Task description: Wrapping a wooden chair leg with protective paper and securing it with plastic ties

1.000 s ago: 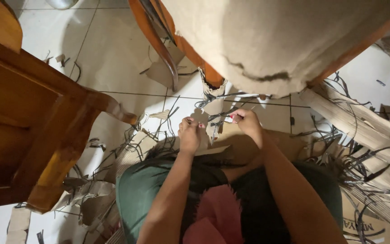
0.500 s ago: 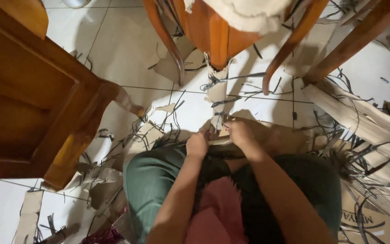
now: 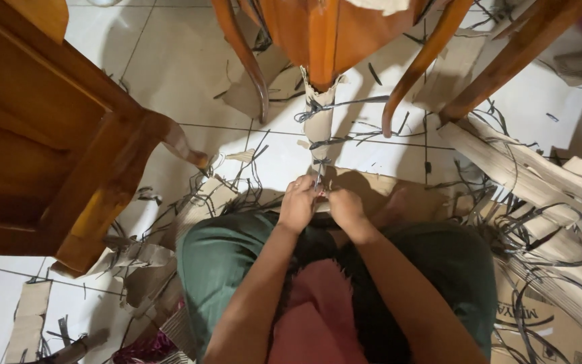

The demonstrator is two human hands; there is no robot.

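Cardboard wrap (image 3: 318,125) is bound to the chair leg (image 3: 322,40) by dark straps (image 3: 335,104), long axis running straight away from the hands. Left hand (image 3: 298,204) and right hand (image 3: 345,207), equally near, are pinched shut at its lower end, apparently on a strap.

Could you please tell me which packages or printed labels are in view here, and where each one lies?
Flattened cardboard box: floor at lower right, brown, dark printing, under loose black straps.
Cardboard wrap: around the chair leg ahead of both hands, tan, tied with dark straps.
No screens or signs.
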